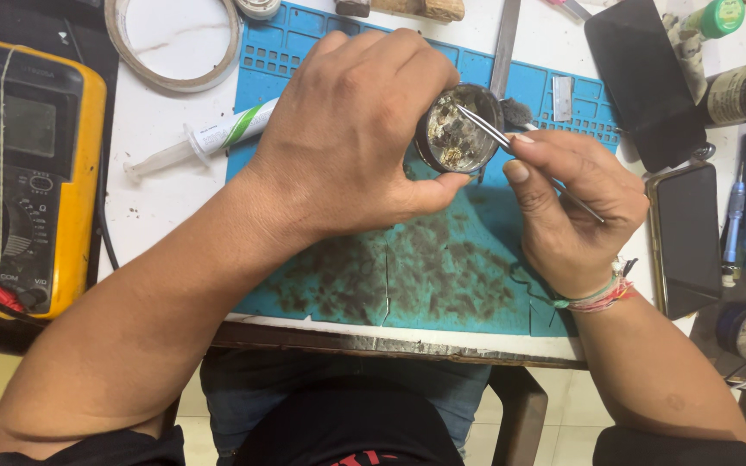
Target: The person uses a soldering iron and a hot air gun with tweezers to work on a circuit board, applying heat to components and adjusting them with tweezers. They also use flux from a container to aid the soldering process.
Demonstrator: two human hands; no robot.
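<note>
While the left hand point(347, 129) wraps round a small round tin point(458, 129), its fingers hide most of the tin's wall, and the crusted contents are hard to make out. Below lies a stained blue mat point(442, 276) on a white counter point(153, 164), with a yellow multimeter point(23, 173) alongside. Pinched in the right hand point(576, 207), thin tweezers point(511, 147) slant up-left, tips inside the tilted tin above the mat.

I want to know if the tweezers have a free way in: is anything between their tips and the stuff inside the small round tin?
Nothing visible blocks them. The left hand holds the round tin tilted with its mouth open towards the right hand, and the tweezers already reach over the rim into the contents.
</note>
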